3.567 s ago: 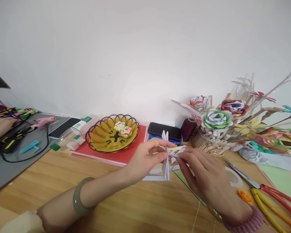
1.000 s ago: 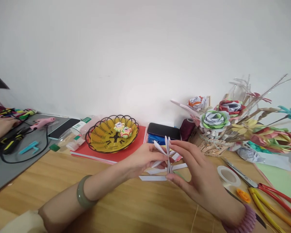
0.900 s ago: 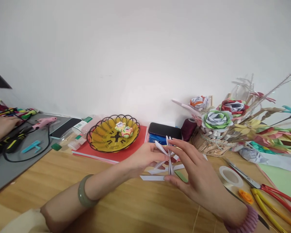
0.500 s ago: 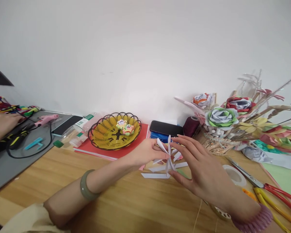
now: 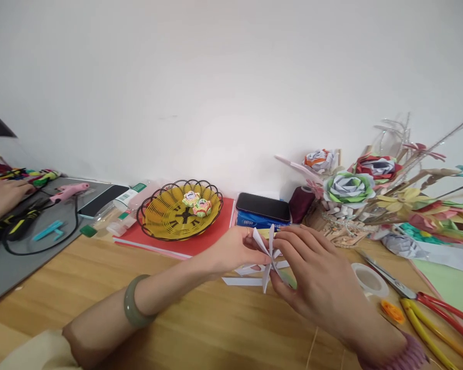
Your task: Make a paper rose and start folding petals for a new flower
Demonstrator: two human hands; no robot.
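Observation:
A white folded-paper flower [image 5: 267,267] with narrow petals spreading from its centre is held up over the table. My left hand [image 5: 241,249] pinches it from the left, thumb at its centre. From the right, my right hand [image 5: 312,267] has its fingers curled around the petals, thumb below and fingertips above; its grip is partly hidden behind the hand. White paper strips [image 5: 241,281] lie on the table just under the flower. Behind my hands a black phone [image 5: 263,205] rests on a blue box [image 5: 254,220].
A yellow woven basket [image 5: 162,221] with two small paper flowers sits on red paper [image 5: 226,221]. Paper flowers [image 5: 349,187], a tape roll [image 5: 369,280] and scissors [image 5: 403,290] are at right. On the left, another person's hand [image 5: 7,198] is near a pink glue gun [image 5: 70,191].
My hands and the paper flower have lowered slightly in view. My right-hand fingers have closed in on the petals. The whole scene has shifted a little left.

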